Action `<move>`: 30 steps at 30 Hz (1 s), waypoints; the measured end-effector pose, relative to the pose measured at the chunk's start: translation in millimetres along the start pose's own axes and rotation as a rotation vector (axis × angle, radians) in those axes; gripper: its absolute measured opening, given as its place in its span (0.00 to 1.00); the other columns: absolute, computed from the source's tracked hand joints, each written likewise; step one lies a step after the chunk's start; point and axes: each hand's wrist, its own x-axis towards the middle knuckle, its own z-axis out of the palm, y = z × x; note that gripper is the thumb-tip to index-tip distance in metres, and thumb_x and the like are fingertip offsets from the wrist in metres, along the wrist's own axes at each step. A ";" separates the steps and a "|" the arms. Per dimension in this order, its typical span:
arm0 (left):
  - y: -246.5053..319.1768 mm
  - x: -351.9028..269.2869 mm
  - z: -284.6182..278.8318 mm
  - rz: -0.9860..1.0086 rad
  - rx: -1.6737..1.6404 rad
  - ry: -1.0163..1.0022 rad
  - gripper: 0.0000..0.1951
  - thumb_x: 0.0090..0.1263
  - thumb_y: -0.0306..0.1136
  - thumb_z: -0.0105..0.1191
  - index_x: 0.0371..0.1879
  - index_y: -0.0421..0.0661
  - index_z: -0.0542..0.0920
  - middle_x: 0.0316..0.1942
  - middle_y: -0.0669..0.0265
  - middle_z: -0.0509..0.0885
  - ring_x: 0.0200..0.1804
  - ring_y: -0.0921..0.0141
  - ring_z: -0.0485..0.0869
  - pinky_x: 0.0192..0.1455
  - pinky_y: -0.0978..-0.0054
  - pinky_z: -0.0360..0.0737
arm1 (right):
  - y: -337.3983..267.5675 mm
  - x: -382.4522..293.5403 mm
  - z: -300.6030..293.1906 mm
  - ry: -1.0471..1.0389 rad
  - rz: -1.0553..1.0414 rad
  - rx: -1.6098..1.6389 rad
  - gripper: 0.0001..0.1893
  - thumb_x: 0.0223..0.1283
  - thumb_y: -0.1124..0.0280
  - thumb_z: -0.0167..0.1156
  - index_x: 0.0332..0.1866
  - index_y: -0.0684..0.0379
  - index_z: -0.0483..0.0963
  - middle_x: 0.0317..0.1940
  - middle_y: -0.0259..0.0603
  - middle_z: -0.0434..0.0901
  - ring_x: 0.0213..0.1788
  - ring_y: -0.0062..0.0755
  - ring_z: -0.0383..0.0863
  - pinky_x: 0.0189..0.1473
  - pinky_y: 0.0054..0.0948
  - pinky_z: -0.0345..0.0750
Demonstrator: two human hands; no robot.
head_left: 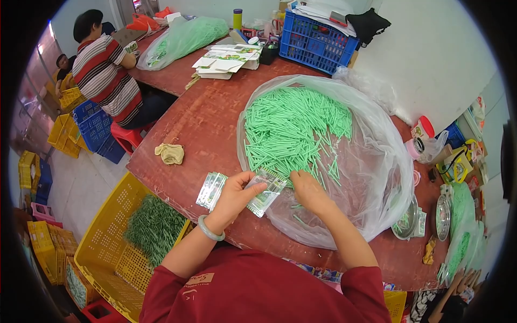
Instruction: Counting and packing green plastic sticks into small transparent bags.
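My left hand (238, 194) grips a small stack of clear and green printed plastic packets (265, 193), thumb on top. A second batch of similar packets (211, 190) lies on the red table just left of that wrist. My right hand (309, 189) is at the near edge of a heap of thin green sticks (295, 125), its fingers bent together close to the packets; whether they hold a stick cannot be made out. The heap rests on a large clear plastic bag (371, 161) spread open on the table, with a few sticks loose below it.
A yellow crate (101, 226) with dark green pieces stands at the table's left edge. A crumpled cloth (169, 154) lies on the table (202, 117). Flat cartons (228, 60) and a blue crate (315, 40) are behind. Metal bowls (406, 220) stand right. A person (107, 76) sits at back left.
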 end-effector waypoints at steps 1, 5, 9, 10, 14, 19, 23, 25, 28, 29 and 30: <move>4.9 -1.1 2.9 -0.015 -0.024 0.014 0.04 0.68 0.25 0.59 0.38 0.40 0.80 0.35 0.71 0.83 0.36 0.83 0.78 0.39 0.84 0.75 | -2.5 0.3 0.3 -0.013 0.012 -0.006 0.10 0.49 0.84 0.54 0.37 0.64 0.68 0.33 0.54 0.75 0.38 0.53 0.78 0.40 0.44 0.77; 5.6 -0.3 4.4 -0.015 0.043 0.047 0.03 0.66 0.26 0.60 0.34 0.40 0.82 0.29 0.75 0.80 0.33 0.84 0.73 0.34 0.83 0.70 | -3.6 3.9 6.1 -0.073 0.089 -0.046 0.10 0.47 0.82 0.56 0.37 0.65 0.68 0.33 0.55 0.76 0.39 0.55 0.80 0.40 0.46 0.77; -1.4 -1.9 -7.5 0.104 0.351 0.063 0.03 0.64 0.25 0.61 0.31 0.38 0.82 0.27 0.72 0.80 0.32 0.81 0.74 0.34 0.81 0.71 | 20.4 8.7 -10.7 -0.062 0.155 0.140 0.10 0.46 0.79 0.57 0.36 0.68 0.71 0.33 0.55 0.78 0.38 0.52 0.80 0.38 0.43 0.77; 1.1 -3.2 -5.6 0.150 0.405 0.083 0.04 0.63 0.25 0.62 0.30 0.38 0.82 0.27 0.71 0.79 0.32 0.80 0.75 0.34 0.80 0.70 | 31.3 6.8 -14.3 -0.023 0.181 0.319 0.10 0.45 0.78 0.58 0.36 0.68 0.73 0.32 0.54 0.79 0.35 0.48 0.80 0.36 0.41 0.76; -4.0 -1.7 -0.8 0.238 0.444 0.148 0.05 0.61 0.25 0.64 0.29 0.37 0.81 0.25 0.69 0.77 0.30 0.78 0.74 0.34 0.80 0.70 | 38.9 1.9 -21.2 -0.037 0.444 0.865 0.08 0.51 0.75 0.61 0.37 0.65 0.79 0.26 0.39 0.80 0.26 0.26 0.77 0.28 0.27 0.73; -12.8 3.9 -1.9 0.201 0.387 0.136 0.04 0.61 0.24 0.63 0.30 0.37 0.82 0.25 0.70 0.77 0.30 0.80 0.73 0.33 0.80 0.69 | 41.6 -2.7 -12.7 -0.037 0.633 1.106 0.07 0.55 0.74 0.63 0.37 0.64 0.78 0.24 0.33 0.79 0.21 0.18 0.75 0.25 0.20 0.72; -9.6 2.3 0.7 0.232 0.465 0.114 0.03 0.62 0.23 0.62 0.30 0.37 0.82 0.26 0.72 0.77 0.31 0.81 0.73 0.33 0.82 0.68 | 39.8 -1.0 -15.4 0.054 0.709 1.111 0.07 0.54 0.77 0.64 0.39 0.64 0.78 0.24 0.34 0.79 0.21 0.19 0.76 0.25 0.19 0.73; -9.5 0.3 0.7 0.234 0.459 0.122 0.03 0.62 0.23 0.62 0.31 0.37 0.82 0.26 0.72 0.78 0.30 0.81 0.73 0.33 0.82 0.68 | 34.5 2.1 -26.1 0.053 0.761 1.119 0.08 0.54 0.77 0.65 0.39 0.64 0.78 0.24 0.34 0.79 0.21 0.19 0.76 0.24 0.19 0.73; -10.0 -0.1 3.2 0.244 0.444 0.130 0.05 0.61 0.25 0.63 0.31 0.37 0.83 0.24 0.69 0.77 0.29 0.79 0.73 0.32 0.79 0.68 | 20.9 2.1 -54.3 0.155 0.737 1.294 0.07 0.55 0.78 0.64 0.39 0.66 0.78 0.21 0.34 0.78 0.19 0.20 0.76 0.21 0.20 0.73; -9.9 -0.1 4.3 0.253 0.435 0.129 0.06 0.60 0.26 0.64 0.31 0.37 0.83 0.23 0.67 0.77 0.28 0.76 0.72 0.31 0.77 0.68 | 17.1 2.4 -62.9 0.158 0.705 1.375 0.08 0.55 0.78 0.65 0.39 0.65 0.78 0.21 0.34 0.78 0.19 0.20 0.76 0.21 0.19 0.73; -7.8 -0.2 5.7 0.255 0.434 0.127 0.06 0.60 0.26 0.64 0.31 0.37 0.83 0.23 0.67 0.77 0.28 0.76 0.72 0.31 0.77 0.68 | 13.4 2.3 -71.7 0.165 0.674 1.455 0.08 0.55 0.78 0.65 0.39 0.65 0.78 0.20 0.34 0.78 0.19 0.20 0.76 0.21 0.19 0.73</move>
